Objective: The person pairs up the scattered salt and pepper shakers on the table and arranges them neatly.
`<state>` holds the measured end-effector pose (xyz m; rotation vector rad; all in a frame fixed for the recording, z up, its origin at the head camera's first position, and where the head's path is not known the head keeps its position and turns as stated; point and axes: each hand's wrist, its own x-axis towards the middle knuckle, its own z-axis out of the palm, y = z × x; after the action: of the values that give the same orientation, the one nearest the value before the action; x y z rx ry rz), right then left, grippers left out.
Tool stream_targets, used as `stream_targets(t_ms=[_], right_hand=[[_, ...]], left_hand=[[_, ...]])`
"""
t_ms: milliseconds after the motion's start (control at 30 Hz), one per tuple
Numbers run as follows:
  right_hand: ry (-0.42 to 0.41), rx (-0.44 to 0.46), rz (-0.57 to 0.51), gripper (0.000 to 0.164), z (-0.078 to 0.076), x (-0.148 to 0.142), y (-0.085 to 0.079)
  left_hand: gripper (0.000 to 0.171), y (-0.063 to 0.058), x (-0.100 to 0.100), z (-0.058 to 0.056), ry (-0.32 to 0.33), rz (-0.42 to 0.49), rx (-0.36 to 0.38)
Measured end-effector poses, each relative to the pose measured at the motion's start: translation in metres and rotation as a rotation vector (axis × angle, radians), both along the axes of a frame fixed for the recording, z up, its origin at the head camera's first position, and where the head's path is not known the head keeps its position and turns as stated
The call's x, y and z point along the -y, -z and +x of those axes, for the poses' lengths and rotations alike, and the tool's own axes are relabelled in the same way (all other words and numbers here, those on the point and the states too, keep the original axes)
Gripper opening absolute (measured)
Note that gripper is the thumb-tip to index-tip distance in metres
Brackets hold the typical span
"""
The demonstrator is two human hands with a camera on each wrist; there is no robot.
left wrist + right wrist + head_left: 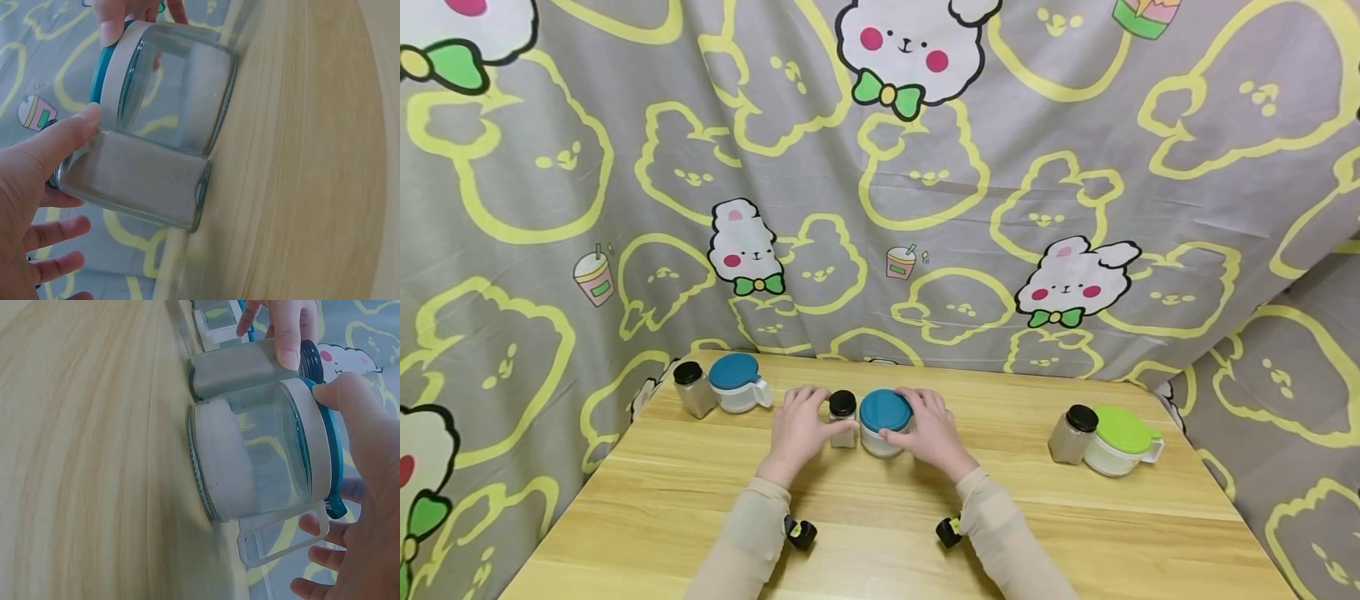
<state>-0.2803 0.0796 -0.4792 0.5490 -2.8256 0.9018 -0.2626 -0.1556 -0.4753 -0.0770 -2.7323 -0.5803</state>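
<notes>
Near the middle of the table, a small square glass jar with a black cap stands upright, filled with greyish powder. My left hand holds it near the top, thumb in front, other fingers spread. Right beside it stands a round glass jar with a blue lid, a white handle and white contents in its lower part. My right hand grips this one by the lid, thumb on the near rim and fingers around the handle side. In the left wrist view the square jar sits against the round jar.
At the back left of the wooden table stand another black-capped jar and a blue-lidded jar with a handle. To the right, a black-capped jar stands beside a green-lidded jar. A patterned curtain hangs behind.
</notes>
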Motion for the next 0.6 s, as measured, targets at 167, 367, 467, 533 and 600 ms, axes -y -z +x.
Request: stream_targets(t_ms=[167,367,467,533,600], right_hand=[[0.002,-0.003,-0.004,0.078,0.001,-0.003,0.0],[0.003,-0.011,-0.004,0.077,0.002,-0.008,0.0],[0.009,-0.009,-0.01,0.077,0.003,-0.01,0.0],[0.01,-0.01,-0.014,0.076,0.003,-0.012,0.0],[0.011,-0.008,-0.017,0.077,0.003,-0.015,0.0]], left_hand=[[0.074,0.0,-0.006,-0.001,0.009,-0.006,0.005],[0.072,0.0,-0.012,-0.001,0.022,-0.006,-0.008],[0.072,0.0,-0.016,-0.001,0.024,-0.007,-0.012],[0.072,0.001,-0.018,-0.002,0.023,-0.009,-0.012],[0.072,0.001,-0.02,-0.002,0.027,-0.008,-0.016]])
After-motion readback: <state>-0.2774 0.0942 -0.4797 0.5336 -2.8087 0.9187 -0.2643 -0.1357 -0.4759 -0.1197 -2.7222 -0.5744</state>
